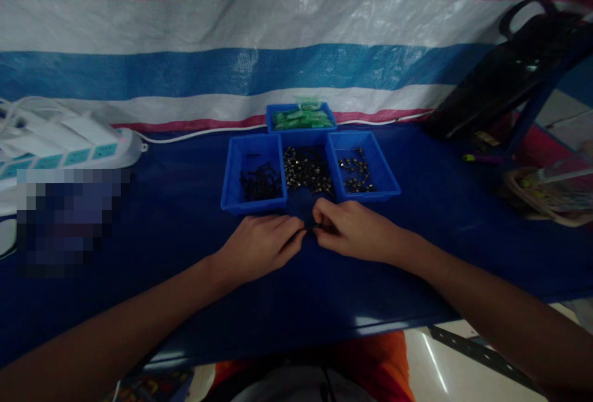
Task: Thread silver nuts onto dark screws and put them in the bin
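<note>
My left hand (264, 242) and my right hand (359, 230) meet over the table, fingertips almost touching. Both are closed in a pinch on a small dark part (310, 228) that bridges the narrow gap between them. Its exact kind is too small and dim to make out, and the fingers cover most of it. Just beyond my hands stand a left blue bin (254, 205) with thin black pieces (262, 183), a middle blue bin (306, 137) heaped with small dark and shiny metal pieces (308, 169), and a right blue bin (370, 195) holding fewer metal pieces (356, 173).
Behind these, a blue bin (273, 128) contains green packets (303, 118). White power strips (120, 149) lie at left, near a blurred-out patch. A black bottle (500, 75) and a basket (546, 204) are at right. A striped sheet (208, 68) hangs behind the blue table (185, 204).
</note>
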A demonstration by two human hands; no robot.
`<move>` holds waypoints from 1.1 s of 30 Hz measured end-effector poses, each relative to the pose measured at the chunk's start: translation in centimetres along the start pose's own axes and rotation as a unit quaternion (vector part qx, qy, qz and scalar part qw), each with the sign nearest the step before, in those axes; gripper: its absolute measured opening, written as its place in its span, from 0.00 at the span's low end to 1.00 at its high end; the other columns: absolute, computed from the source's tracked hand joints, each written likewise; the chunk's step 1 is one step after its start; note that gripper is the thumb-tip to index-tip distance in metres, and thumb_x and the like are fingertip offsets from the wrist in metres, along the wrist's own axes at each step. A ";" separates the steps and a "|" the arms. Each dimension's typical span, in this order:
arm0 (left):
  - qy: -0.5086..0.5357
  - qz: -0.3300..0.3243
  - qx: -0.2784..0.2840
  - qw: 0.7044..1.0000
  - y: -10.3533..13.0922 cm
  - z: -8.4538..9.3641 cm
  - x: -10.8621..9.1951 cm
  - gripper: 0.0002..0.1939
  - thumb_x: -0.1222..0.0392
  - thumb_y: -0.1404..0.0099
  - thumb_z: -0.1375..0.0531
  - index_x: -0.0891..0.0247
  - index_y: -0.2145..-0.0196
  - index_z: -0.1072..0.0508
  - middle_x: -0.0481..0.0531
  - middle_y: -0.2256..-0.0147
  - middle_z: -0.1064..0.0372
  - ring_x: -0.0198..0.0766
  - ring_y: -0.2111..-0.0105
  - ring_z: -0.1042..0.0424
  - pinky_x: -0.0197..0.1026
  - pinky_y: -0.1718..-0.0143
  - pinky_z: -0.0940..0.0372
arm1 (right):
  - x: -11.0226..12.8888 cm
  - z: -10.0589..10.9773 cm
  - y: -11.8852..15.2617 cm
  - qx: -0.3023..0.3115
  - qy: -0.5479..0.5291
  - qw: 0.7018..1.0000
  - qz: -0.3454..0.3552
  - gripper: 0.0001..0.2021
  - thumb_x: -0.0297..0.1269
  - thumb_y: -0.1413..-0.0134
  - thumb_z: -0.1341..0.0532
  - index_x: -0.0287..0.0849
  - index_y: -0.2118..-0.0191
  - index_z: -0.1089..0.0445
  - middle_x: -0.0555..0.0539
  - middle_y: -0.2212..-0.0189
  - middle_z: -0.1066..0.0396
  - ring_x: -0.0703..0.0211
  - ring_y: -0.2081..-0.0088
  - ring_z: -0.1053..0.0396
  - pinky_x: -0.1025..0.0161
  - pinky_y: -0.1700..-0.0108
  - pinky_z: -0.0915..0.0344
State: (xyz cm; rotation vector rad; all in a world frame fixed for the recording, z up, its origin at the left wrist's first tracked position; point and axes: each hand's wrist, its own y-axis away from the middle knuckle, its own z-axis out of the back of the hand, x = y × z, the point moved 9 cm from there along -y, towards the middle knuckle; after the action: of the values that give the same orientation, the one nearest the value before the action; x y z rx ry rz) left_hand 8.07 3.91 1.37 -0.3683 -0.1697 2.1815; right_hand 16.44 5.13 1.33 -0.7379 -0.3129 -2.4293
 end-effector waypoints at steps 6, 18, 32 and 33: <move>0.010 0.007 0.029 0.999 -0.1 -0.7 0.3 0.10 0.58 0.34 0.52 0.62 0.69 0.35 0.44 0.75 0.35 0.31 0.75 0.33 0.34 0.75 0.43 | 1.1 0.1 0.1 0.001 -0.112 0.993 0.032 0.06 0.27 0.49 0.45 0.43 0.67 0.44 0.57 0.78 0.38 0.70 0.76 0.39 0.71 0.75 0.46; 0.053 0.023 0.022 0.998 -0.2 -0.4 0.7 0.09 0.59 0.34 0.52 0.61 0.64 0.34 0.44 0.73 0.33 0.31 0.73 0.32 0.33 0.73 0.42 | 0.7 0.6 -0.1 -0.024 -0.151 0.988 0.032 0.05 0.28 0.48 0.44 0.42 0.67 0.42 0.56 0.76 0.38 0.70 0.75 0.39 0.72 0.73 0.44; 0.051 0.014 0.009 0.999 -0.2 -0.2 0.5 0.09 0.59 0.35 0.51 0.63 0.70 0.34 0.44 0.76 0.36 0.29 0.78 0.36 0.32 0.76 0.44 | 1.5 0.8 0.1 -0.032 -0.070 0.996 0.052 0.06 0.38 0.42 0.46 0.41 0.64 0.38 0.54 0.76 0.35 0.68 0.73 0.36 0.70 0.71 0.44; 0.059 0.021 0.007 0.998 -0.2 -0.1 0.6 0.09 0.59 0.35 0.51 0.63 0.69 0.34 0.44 0.76 0.36 0.28 0.78 0.36 0.32 0.76 0.44 | 1.4 0.9 0.1 -0.032 -0.059 0.997 0.049 0.06 0.37 0.42 0.47 0.41 0.64 0.38 0.53 0.75 0.34 0.67 0.72 0.35 0.69 0.70 0.43</move>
State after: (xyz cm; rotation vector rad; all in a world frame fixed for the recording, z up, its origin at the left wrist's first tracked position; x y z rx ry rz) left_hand 7.94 4.48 1.22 -0.4943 -0.0813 2.1943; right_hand 15.98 4.73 2.86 -0.9062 -0.2388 -2.3176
